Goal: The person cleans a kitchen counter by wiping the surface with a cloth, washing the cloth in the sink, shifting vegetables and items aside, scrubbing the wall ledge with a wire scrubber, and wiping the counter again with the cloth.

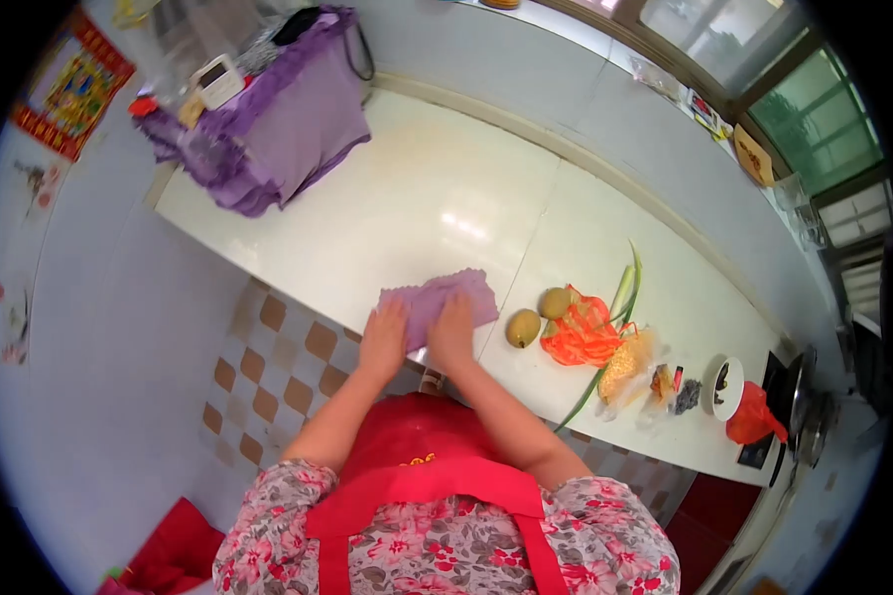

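Observation:
A purple cloth (479, 295) with a scalloped edge lies folded on the white counter (397, 188), close to its front edge. At the cloth's left end, my left hand (384, 332) holds it with the fingers close together. My right hand (450, 329) grips the middle of the same cloth from above. The fingertips of both hands are partly lost against the fabric.
Right of the cloth are two brownish round fruits (523, 328), an orange-red net bag (580, 332), a green onion (625, 288), bagged yellow food (625, 369) and a white bowl (728, 388). A purple-covered box-shaped thing (318, 129) stands at the back left. A pan (812, 397) is far right.

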A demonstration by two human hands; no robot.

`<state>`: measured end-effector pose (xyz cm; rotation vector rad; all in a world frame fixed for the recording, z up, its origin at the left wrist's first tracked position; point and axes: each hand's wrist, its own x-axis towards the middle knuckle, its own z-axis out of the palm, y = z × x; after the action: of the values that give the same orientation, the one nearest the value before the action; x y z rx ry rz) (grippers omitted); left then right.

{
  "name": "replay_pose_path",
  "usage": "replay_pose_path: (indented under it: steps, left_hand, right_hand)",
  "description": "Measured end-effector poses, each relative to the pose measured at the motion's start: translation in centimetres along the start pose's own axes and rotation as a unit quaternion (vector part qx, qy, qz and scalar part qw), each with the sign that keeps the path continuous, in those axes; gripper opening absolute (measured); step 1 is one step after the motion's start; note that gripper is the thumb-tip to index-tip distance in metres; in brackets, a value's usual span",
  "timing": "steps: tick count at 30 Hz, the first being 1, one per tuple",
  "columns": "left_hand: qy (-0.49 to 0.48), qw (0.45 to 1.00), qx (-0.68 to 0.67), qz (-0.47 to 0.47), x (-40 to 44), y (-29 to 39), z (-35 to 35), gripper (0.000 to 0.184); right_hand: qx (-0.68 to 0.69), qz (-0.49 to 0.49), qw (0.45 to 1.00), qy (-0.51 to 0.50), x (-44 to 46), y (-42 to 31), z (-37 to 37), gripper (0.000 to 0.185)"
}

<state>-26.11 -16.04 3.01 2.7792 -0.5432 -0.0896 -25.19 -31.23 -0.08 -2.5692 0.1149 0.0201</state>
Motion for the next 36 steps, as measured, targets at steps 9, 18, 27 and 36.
replay_pose_path:
  steps: [9, 18, 27, 36]
  left_hand:
    - [-0.091, 0.991, -0.092, 0.036, 5.0, -1.0, 0.5, 0.062]
    - [-0.095, 0.979, -0.112, 0.139, 13.1, -2.1, -0.3, 0.055]
    - [-0.092, 0.964, -0.122, 0.22, 16.0, -0.8, 0.9, 0.051]
    - [-0.109, 0.956, -0.12, 0.245, 15.1, 2.6, 0.3, 0.052]
  right_hand:
    - [-0.08, 0.121, 0.987, 0.072, 6.6, 1.0, 0.6, 0.099]
    - [-0.14, 0.171, 0.967, 0.127, 15.7, 7.6, -3.7, 0.099]
    - [-0.114, 0.086, 0.985, 0.096, 10.1, 4.1, -1.2, 0.071]
    - [0.058, 0.042, 0.997, 0.014, -0.6, -0.7, -3.3, 0.05]
